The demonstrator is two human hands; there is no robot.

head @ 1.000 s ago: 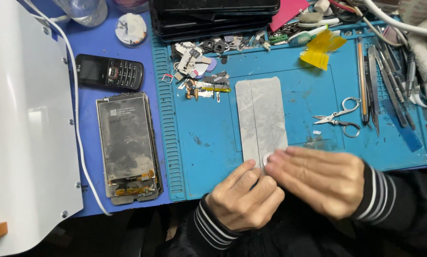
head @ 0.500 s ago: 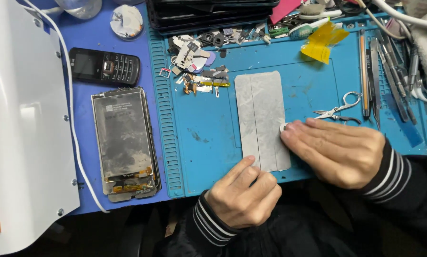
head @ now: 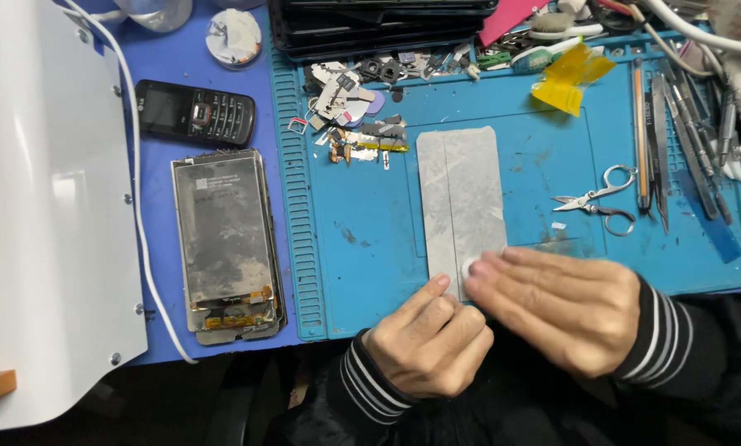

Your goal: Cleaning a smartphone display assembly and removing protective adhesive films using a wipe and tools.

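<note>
while my left hand [head: 428, 343] sits curled in a loose fist at the near edge of the blue work mat [head: 362, 248], its thumb pokes up and touches the bottom end of the grey panel [head: 461, 202]. that panel lies flat in the middle of the mat, long side running away from me, with a faint line down its length. my right hand [head: 556, 301] is flat and stretched out, fingers together pointing left, pressing a small white pad [head: 472, 267] onto the panel's lower right corner. so neither hand really grips anything, one's bunched up and the other's spread flat on the pad.

off to the left, on the purple sheet, there's an opened phone body [head: 226, 239] with its innards showing, and a little black keypad phone [head: 195, 111] above it. small scissors [head: 597, 198] lie right of the panel, a row of tweezers and tools [head: 667, 132] further right, plus a heap of tiny parts [head: 358, 111] up top and some yellow tape [head: 568, 78].
</note>
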